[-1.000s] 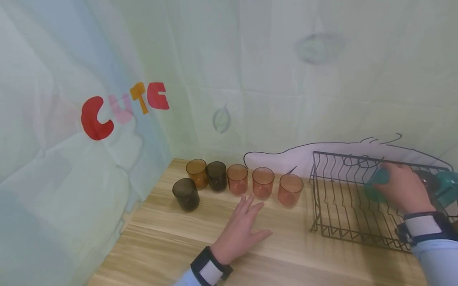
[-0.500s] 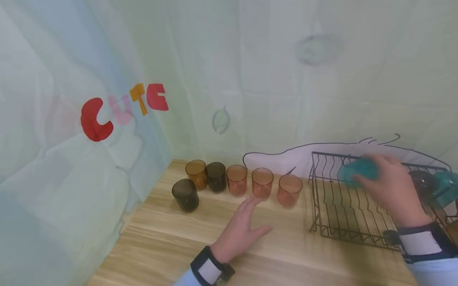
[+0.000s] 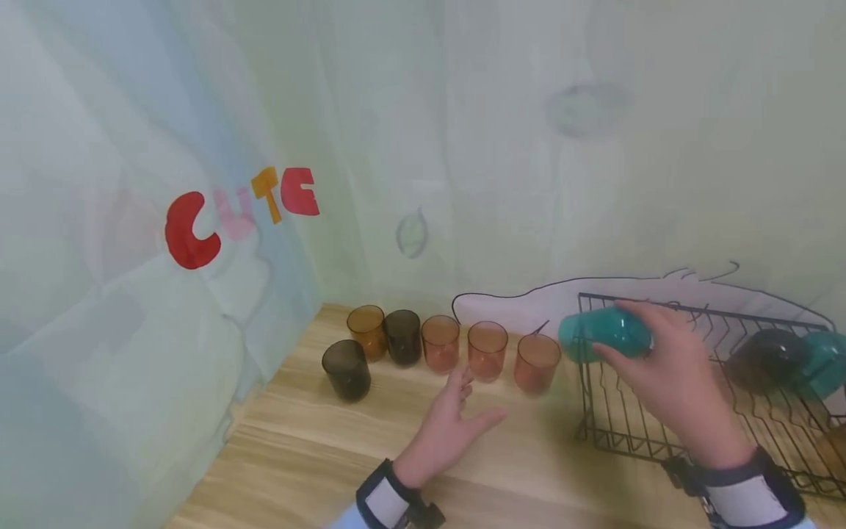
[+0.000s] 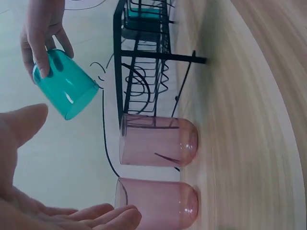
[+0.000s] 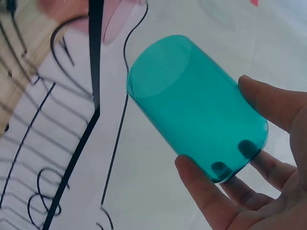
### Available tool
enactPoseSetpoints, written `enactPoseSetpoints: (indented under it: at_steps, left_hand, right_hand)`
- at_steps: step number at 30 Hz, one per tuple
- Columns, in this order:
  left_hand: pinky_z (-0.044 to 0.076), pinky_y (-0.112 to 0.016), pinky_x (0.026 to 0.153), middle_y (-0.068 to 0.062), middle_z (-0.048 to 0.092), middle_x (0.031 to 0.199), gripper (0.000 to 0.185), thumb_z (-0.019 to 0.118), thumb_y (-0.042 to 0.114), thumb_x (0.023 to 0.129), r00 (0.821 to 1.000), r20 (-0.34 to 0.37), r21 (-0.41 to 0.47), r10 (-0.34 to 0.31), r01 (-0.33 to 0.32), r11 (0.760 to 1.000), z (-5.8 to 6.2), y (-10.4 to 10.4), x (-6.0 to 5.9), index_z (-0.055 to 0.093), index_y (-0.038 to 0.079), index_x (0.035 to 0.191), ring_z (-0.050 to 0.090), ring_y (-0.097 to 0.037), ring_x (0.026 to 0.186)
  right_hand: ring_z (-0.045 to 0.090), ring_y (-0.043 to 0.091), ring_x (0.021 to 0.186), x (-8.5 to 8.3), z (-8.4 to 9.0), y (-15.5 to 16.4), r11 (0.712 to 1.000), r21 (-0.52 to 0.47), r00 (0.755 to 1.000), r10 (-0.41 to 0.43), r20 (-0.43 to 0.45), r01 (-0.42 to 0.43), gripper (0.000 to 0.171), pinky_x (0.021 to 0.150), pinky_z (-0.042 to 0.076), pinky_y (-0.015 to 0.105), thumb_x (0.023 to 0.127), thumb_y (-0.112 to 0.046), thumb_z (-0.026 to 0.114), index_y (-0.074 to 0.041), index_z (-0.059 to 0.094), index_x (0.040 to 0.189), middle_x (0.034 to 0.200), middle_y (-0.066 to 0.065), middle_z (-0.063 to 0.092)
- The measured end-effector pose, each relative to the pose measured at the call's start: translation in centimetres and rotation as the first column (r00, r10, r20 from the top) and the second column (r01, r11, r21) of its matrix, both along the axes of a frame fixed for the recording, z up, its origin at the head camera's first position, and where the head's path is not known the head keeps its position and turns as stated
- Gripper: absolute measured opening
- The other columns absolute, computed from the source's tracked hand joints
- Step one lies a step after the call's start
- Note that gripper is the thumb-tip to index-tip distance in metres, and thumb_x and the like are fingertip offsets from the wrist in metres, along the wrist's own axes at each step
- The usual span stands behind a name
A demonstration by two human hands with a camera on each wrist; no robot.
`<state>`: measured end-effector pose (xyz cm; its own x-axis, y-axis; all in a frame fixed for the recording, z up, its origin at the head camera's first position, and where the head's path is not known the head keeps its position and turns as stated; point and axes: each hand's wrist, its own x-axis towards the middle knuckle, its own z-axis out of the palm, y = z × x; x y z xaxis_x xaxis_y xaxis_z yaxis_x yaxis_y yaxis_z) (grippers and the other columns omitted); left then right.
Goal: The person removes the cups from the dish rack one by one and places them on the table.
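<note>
A teal see-through cup [image 3: 611, 334] lies tilted on its side in the air above the rack's left end. My right hand [image 3: 681, 382] grips it near its base, thumb on one side and fingers on the other; the right wrist view shows the cup [image 5: 192, 105] with its mouth pointing away from the palm. Below and left, my left hand [image 3: 446, 426] hovers with fingers extended and thumb spread, holding nothing. Its fingertips are nearest the middle pink cup [image 3: 487, 353]. To the right of that stands another pink cup [image 3: 537, 365], upright on the wooden table.
A black wire rack [image 3: 634, 419] stands at the right, holding a dark cup [image 3: 769, 360] and another teal cup [image 3: 826, 360]. Left of the pink cups stand an amber cup [image 3: 367, 334] and two dark grey cups, one being the front grey cup [image 3: 346, 371]. A printed cloth hangs behind.
My right hand has lifted the teal cup out of the rack and carried it left, turning it sideways. The left hand has stayed nearly in place, its fingers drawing a little closer together.
</note>
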<state>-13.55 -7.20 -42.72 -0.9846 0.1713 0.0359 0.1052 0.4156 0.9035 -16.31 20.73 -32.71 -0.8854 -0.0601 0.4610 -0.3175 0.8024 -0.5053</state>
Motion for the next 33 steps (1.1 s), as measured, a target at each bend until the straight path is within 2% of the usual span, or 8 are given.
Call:
enactPoseSetpoints:
  at_steps: [4, 8, 12, 15, 20, 24, 33]
  left_hand:
    - [0.04, -0.042, 0.107, -0.007, 0.037, 0.147, 0.093, 0.063, 0.057, 0.08, 0.999, 0.036, 0.109, 0.013, -0.017, 0.994, 0.1, 0.4, 0.0, 0.016, 0.017, 0.149, 0.044, -0.028, 0.13]
    - [0.044, -0.043, 0.102, -0.008, 0.043, 0.143, 0.079, 0.057, 0.056, 0.085, 0.999, 0.051, 0.172, -0.007, -0.002, 0.985, 0.8, 0.6, -0.4, 0.028, 0.015, 0.146, 0.049, -0.027, 0.125]
    - [0.044, -0.043, 0.102, -0.008, 0.048, 0.139, 0.068, 0.05, 0.055, 0.09, 0.996, 0.08, 0.221, -0.05, 0.031, 0.975, 1.2, 0.8, -0.8, 0.039, 0.011, 0.14, 0.051, -0.023, 0.124]
    - [0.042, -0.044, 0.104, -0.008, 0.049, 0.138, 0.069, 0.047, 0.058, 0.09, 0.989, 0.126, 0.269, -0.081, 0.045, 0.962, 1.3, 0.9, -1.0, 0.04, 0.01, 0.14, 0.049, -0.024, 0.125]
    - [0.042, -0.044, 0.105, -0.014, 0.049, 0.137, 0.073, 0.042, 0.062, 0.09, 0.97, 0.202, 0.374, -0.135, 0.051, 0.926, 1.4, 1.1, -1.5, 0.038, 0.009, 0.139, 0.051, -0.028, 0.124]
    - [0.044, -0.042, 0.102, -0.013, 0.053, 0.132, 0.069, 0.04, 0.063, 0.09, 0.961, 0.222, 0.417, -0.164, 0.058, 0.907, 1.5, 1.2, -1.9, 0.044, 0.011, 0.134, 0.056, -0.026, 0.118]
    - [0.046, -0.041, 0.101, -0.011, 0.059, 0.126, 0.062, 0.038, 0.061, 0.092, 0.951, 0.199, 0.476, -0.238, 0.118, 0.872, 1.9, 1.2, -2.2, 0.051, 0.014, 0.129, 0.059, -0.025, 0.115]
  right_hand:
    - [0.055, 0.031, 0.103, 0.6, -0.7, -1.2, 0.999, -0.035, 0.999, 0.027, -0.033, -0.028, 0.066, 0.076, 0.055, 0.051, 0.071, -0.035, 0.08, -0.014, 0.054, 0.128, 0.122, 0.012, 0.056]
    - [0.058, 0.028, 0.1, 1.2, -1.6, -2.9, 0.997, -0.067, 0.997, 0.043, -0.069, -0.048, 0.065, 0.073, 0.057, 0.045, 0.067, -0.031, 0.084, -0.011, 0.055, 0.122, 0.116, 0.009, 0.06]
    - [0.061, 0.03, 0.1, 1.6, -2.8, -4.6, 0.992, -0.118, 0.998, 0.046, -0.039, -0.05, 0.067, 0.066, 0.059, 0.035, 0.068, -0.036, 0.082, -0.01, 0.052, 0.123, 0.117, 0.012, 0.06]
    - [0.061, 0.027, 0.101, 1.8, -3.5, -5.8, 0.983, -0.174, 0.998, 0.063, -0.012, -0.064, 0.068, 0.065, 0.059, 0.028, 0.07, -0.038, 0.081, -0.01, 0.05, 0.124, 0.119, 0.009, 0.059]
    - [0.056, 0.02, 0.105, 2.1, -4.5, -7.3, 0.956, -0.273, 0.994, 0.101, -0.034, -0.106, 0.071, 0.07, 0.058, 0.028, 0.066, -0.032, 0.084, -0.011, 0.048, 0.123, 0.119, 0.003, 0.053]
    - [0.052, 0.017, 0.108, 2.3, -5.0, -8.1, 0.942, -0.312, 0.992, 0.103, -0.074, -0.121, 0.073, 0.069, 0.059, 0.03, 0.064, -0.027, 0.086, -0.01, 0.047, 0.123, 0.121, 0.002, 0.051]
    - [0.048, 0.021, 0.115, 2.8, -5.7, -8.8, 0.945, -0.308, 0.988, 0.075, -0.139, -0.115, 0.074, 0.065, 0.059, 0.03, 0.061, -0.023, 0.088, -0.007, 0.048, 0.121, 0.126, 0.006, 0.051]
